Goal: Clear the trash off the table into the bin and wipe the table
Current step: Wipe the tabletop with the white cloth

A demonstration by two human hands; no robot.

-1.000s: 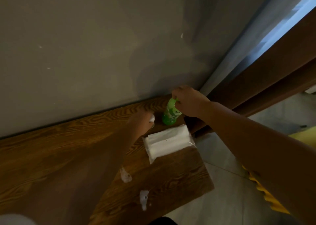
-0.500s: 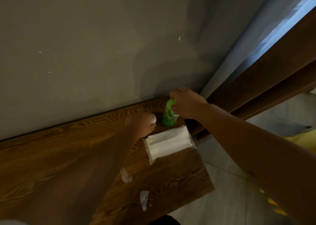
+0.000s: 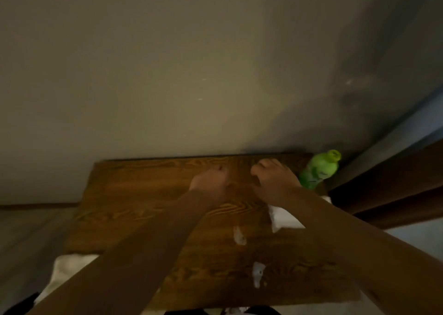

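Your left hand [image 3: 211, 183] curled shut over the table [image 3: 143, 195], your right hand [image 3: 273, 180] curled too, grip unclear, green bottle [image 3: 320, 169] just beside it.

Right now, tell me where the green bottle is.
In the head view, the green bottle stands at the table's far right corner against the wall, just right of the right hand, which is not touching it.

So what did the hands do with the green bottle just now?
The right hand let go of the green plastic bottle and drew back toward the table's middle, beside the left hand. Both look curled; whether either holds anything is unclear. The bottle stands in the corner, and the white tissue pack and two white scraps lie as before on the wooden table.
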